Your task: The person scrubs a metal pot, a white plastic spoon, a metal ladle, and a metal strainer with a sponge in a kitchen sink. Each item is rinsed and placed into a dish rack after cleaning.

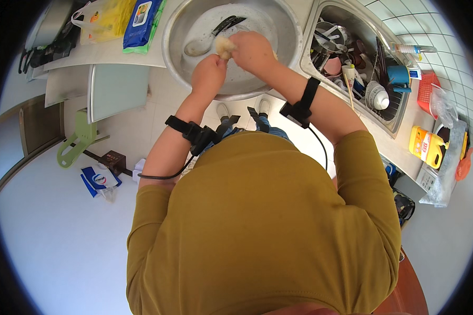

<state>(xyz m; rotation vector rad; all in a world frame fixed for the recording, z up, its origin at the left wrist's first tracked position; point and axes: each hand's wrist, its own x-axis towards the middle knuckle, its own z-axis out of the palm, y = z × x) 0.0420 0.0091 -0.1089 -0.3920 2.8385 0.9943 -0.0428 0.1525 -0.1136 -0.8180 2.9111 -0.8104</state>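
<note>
A wide stainless-steel basin (176, 67) with soapy water stands before me at the counter's edge. Over it, my right hand (253, 51) grips a pale beige scrubber (223, 46), perhaps a loofah. My left hand (209, 75) is closed at the scrubber's lower end, its fingertips pinched against it. Whether a thin item sits between the two hands is hidden. A metal ladle or large spoon (197, 48) lies partly under the foam behind my hands. A black utensil handle (226, 24) sticks out of the suds beside it.
Right of the basin, a sink (308, 65) holds piled dishes, including white bowls (376, 96) and a blue mug (398, 75). A red basket (427, 92) and yellow jug (427, 145) stand beyond. Wipes (142, 25) and a yellow bag (108, 19) lie left. A glass-fronted cabinet door (120, 90) hangs open.
</note>
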